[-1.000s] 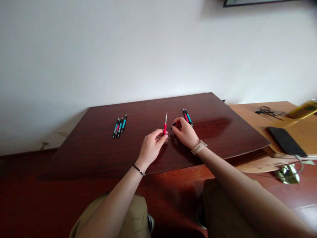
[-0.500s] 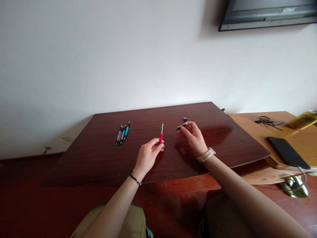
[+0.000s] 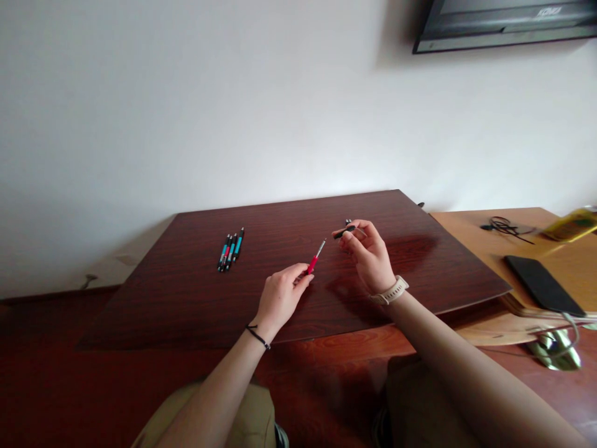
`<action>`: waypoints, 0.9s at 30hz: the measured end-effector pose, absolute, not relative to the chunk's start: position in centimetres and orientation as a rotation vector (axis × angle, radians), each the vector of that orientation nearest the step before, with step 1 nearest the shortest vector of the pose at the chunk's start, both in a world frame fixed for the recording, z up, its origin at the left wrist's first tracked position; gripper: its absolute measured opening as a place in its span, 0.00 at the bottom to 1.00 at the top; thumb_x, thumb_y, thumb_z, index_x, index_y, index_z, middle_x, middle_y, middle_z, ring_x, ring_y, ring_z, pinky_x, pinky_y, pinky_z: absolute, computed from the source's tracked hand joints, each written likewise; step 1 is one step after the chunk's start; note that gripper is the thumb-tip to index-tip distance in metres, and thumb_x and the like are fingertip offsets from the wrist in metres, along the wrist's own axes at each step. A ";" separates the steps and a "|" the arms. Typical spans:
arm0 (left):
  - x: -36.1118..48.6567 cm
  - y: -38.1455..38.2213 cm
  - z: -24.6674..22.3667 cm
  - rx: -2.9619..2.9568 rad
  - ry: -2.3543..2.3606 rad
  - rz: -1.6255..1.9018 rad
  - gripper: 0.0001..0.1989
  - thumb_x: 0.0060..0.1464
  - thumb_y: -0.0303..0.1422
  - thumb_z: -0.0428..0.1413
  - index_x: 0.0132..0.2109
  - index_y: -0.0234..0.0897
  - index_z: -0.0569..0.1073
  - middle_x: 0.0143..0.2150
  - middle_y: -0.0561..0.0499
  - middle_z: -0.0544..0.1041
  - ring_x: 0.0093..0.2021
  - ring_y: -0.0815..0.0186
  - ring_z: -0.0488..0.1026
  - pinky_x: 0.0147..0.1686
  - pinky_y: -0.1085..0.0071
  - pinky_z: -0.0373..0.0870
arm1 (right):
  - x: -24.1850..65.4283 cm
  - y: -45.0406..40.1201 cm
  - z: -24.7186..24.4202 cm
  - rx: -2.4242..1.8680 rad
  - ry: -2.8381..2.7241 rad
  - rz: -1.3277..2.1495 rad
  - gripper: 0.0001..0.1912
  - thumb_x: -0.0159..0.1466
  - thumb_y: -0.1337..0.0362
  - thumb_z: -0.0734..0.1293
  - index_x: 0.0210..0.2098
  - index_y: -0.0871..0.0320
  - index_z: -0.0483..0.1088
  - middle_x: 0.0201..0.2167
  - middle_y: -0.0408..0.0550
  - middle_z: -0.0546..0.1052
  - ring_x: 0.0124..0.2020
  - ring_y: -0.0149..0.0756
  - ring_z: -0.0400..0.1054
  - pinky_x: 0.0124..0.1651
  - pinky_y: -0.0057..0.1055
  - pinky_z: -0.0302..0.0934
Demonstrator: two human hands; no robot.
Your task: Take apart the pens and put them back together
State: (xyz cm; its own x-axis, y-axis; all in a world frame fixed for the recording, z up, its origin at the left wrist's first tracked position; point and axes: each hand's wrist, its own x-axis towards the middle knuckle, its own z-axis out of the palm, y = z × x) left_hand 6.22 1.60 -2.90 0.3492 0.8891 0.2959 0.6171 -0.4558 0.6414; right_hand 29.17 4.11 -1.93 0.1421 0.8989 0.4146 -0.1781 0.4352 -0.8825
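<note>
My left hand (image 3: 282,294) pinches a red pen barrel (image 3: 312,266) with a bare refill (image 3: 321,247) sticking out of its upper end, tilted to the right. In the fingers of my right hand (image 3: 368,255) is a small black pen part (image 3: 344,233), apart from the refill tip. Behind those fingers the ends of black pens (image 3: 348,221) show, mostly hidden. Several pens (image 3: 231,250) with black ends and blue or red grips lie side by side to the left on the dark wooden table (image 3: 280,230).
A lighter wooden table (image 3: 459,233) adjoins on the right, holding a black phone (image 3: 543,285) with a cable, a coiled black cord (image 3: 504,225) and a yellow package (image 3: 571,225). A screen (image 3: 508,37) hangs on the wall above.
The red barrel with its refill has tipped to the right, towards my right hand. My right hand has turned the black part slightly and raised it a little.
</note>
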 end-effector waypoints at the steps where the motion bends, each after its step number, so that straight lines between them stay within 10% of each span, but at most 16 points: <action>1: 6.2 1.6 -2.9 2.206 1.318 0.874 0.07 0.70 0.36 0.59 0.50 0.44 0.81 0.46 0.50 0.87 0.43 0.58 0.86 0.41 0.69 0.76 | 29.2 4.1 -1.8 -0.789 -1.170 0.901 0.13 0.71 0.54 0.73 0.47 0.50 0.66 0.46 0.49 0.83 0.38 0.35 0.74 0.46 0.35 0.70; 27: 6.5 1.4 -3.1 2.281 1.324 0.870 0.09 0.70 0.35 0.58 0.53 0.47 0.82 0.47 0.50 0.87 0.44 0.57 0.85 0.44 0.68 0.76 | 28.5 3.7 -0.8 -0.839 -1.251 0.810 0.15 0.69 0.51 0.75 0.47 0.50 0.70 0.37 0.46 0.80 0.40 0.39 0.76 0.42 0.36 0.71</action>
State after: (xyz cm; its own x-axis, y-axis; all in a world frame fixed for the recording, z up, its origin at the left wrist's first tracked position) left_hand 6.46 1.37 -3.11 0.3706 0.8689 0.3282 0.6457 -0.4950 0.5814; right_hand 28.55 3.65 -0.79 0.1348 0.8778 0.4598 -0.0606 0.4704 -0.8804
